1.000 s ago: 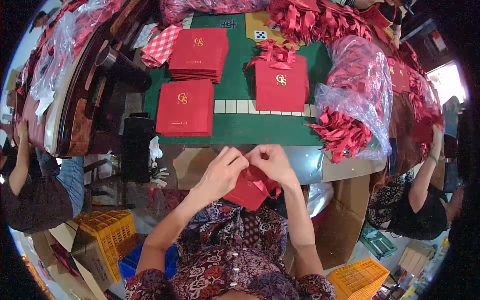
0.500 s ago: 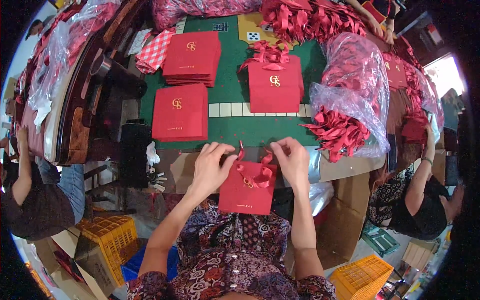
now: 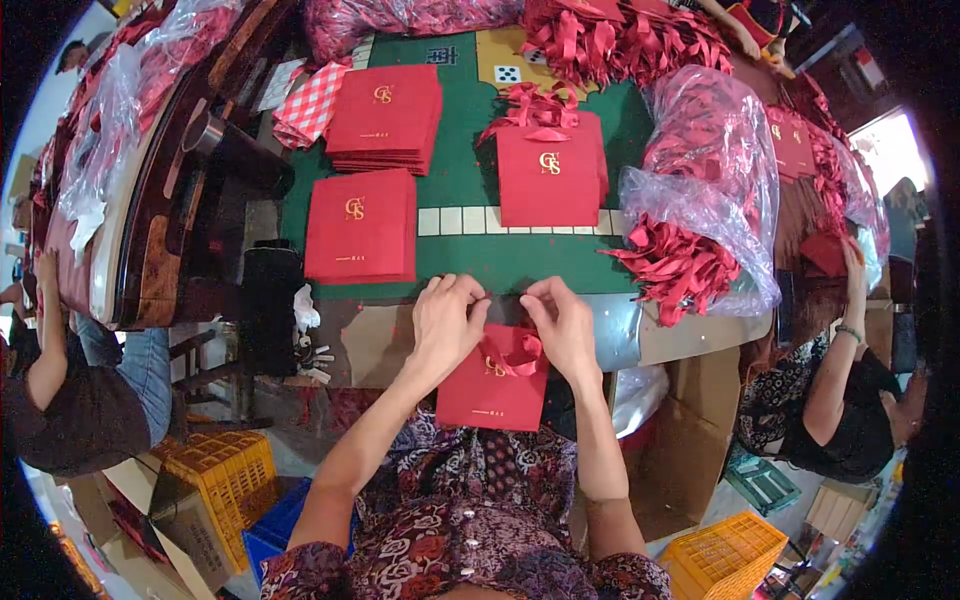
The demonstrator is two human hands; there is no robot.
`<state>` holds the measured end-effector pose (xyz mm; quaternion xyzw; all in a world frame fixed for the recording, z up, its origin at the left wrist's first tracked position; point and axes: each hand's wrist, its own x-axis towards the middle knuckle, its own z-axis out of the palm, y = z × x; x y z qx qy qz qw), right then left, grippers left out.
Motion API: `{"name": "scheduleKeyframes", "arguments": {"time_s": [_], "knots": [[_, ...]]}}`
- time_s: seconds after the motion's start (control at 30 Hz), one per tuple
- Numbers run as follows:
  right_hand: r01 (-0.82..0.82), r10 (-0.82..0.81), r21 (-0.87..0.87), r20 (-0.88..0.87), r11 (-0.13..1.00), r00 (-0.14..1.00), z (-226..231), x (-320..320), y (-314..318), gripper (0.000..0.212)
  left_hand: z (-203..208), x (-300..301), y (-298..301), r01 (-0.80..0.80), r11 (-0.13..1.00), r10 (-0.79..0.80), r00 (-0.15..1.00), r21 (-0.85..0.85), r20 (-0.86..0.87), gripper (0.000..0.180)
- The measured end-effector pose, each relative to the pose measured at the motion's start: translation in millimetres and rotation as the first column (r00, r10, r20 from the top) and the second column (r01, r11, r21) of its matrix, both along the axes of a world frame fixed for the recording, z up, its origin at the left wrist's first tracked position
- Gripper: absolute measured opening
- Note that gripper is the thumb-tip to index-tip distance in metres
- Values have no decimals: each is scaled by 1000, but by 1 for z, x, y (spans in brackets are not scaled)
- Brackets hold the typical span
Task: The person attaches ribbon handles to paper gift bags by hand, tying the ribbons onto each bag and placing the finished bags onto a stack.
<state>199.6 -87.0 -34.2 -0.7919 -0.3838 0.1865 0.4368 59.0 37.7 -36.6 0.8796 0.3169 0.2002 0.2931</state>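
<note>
A small red paper bag (image 3: 490,400) with gold lettering lies at the table's near edge, its lower part over my lap. A red satin ribbon (image 3: 512,368) loops across its front from the top edge. On the left of the bag's top, my left hand (image 3: 447,318) is closed in a pinch at the ribbon. My right hand (image 3: 563,325) pinches likewise from the right, fingertips a short gap from the left ones. The ribbon's ends are hidden by my fingers.
Red bags lie in a far stack (image 3: 385,120), a near stack (image 3: 360,226) and a ribboned pile (image 3: 550,180) on the green tabletop (image 3: 460,265). A clear plastic sack (image 3: 705,180) of ribboned bags stands right. Orange crates (image 3: 725,555) sit below. Other people work at both sides.
Both hands have come closer together above the bag. The ribbon ends that stuck up between them are now out of sight. The bag stays almost in place.
</note>
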Motion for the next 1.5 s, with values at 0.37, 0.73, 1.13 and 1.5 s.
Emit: {"name": "scheduleKeyframes", "arguments": {"time_s": [0.37, 0.73, 1.13, 1.5], "knots": [[-96, 194, 199, -567, 975, 801, 11, -3, 1, 14, 8, -4, 6, 191, 602, -23, 975, -775, 222, 11], [47, 90, 185, -667, 982, 740, 8, 9, -7, 12, 4, -11, -3, 197, 773, -28, 960, -603, 279, 33], [402, -227, 202, -571, 893, 789, -12, 30, -11, 14, 34, -63, -20, 279, 729, -284, 954, -626, 95, 52], [435, -273, 203, -535, 877, 799, -20, 39, -17, 16, 42, -79, -22, 371, 805, -415, 910, -464, 7, 61]]}}
